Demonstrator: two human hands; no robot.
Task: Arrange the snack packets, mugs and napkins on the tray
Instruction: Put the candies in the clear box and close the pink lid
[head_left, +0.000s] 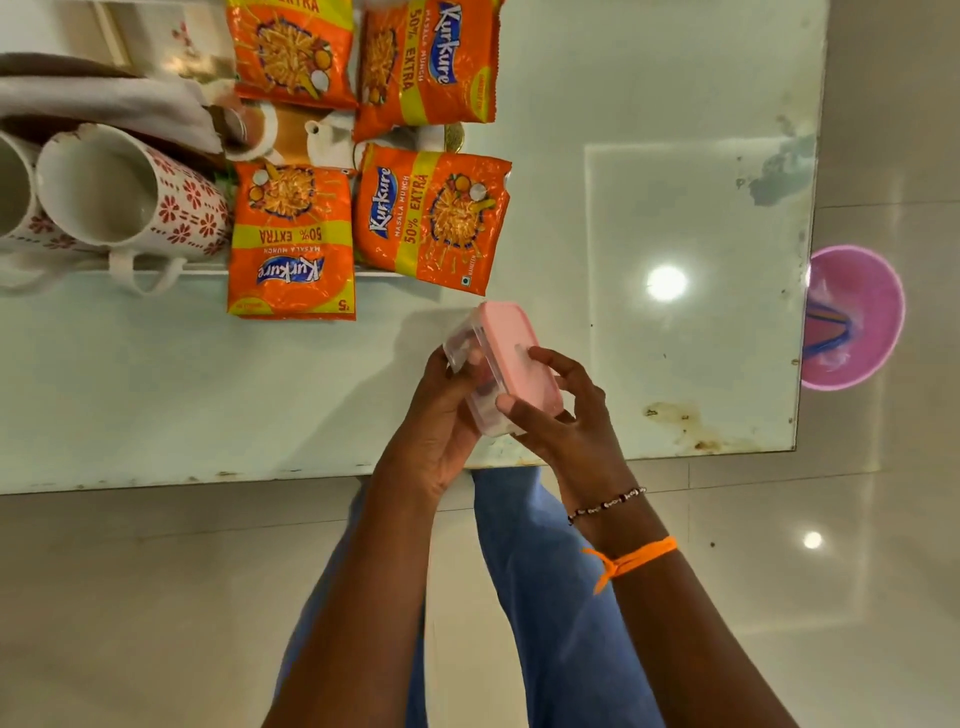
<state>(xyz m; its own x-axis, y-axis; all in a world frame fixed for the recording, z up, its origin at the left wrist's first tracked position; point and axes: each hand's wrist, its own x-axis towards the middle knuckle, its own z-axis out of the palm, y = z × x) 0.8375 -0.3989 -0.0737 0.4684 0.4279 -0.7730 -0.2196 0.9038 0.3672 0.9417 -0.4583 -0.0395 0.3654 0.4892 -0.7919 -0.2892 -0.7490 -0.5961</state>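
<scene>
Both hands hold a small clear box with a pink lid (511, 353) above the table's near edge. My left hand (441, 415) grips its clear underside, and my right hand (561, 410) presses fingers on the pink lid. Several orange snack packets lie on the tray (291, 135) at the upper left: one at the front left (291, 239), one at the front right (431, 218), two behind them (426, 62). Two white mugs with red flowers (130, 192) stand at the tray's left end. A folded white napkin (104, 104) rests behind the mugs.
The white glass table (649, 208) stretches right of the tray, stained near its right corner. A pink bowl (857, 317) with a blue item sits on the floor past the table's right edge. My blue trouser legs show under the near edge.
</scene>
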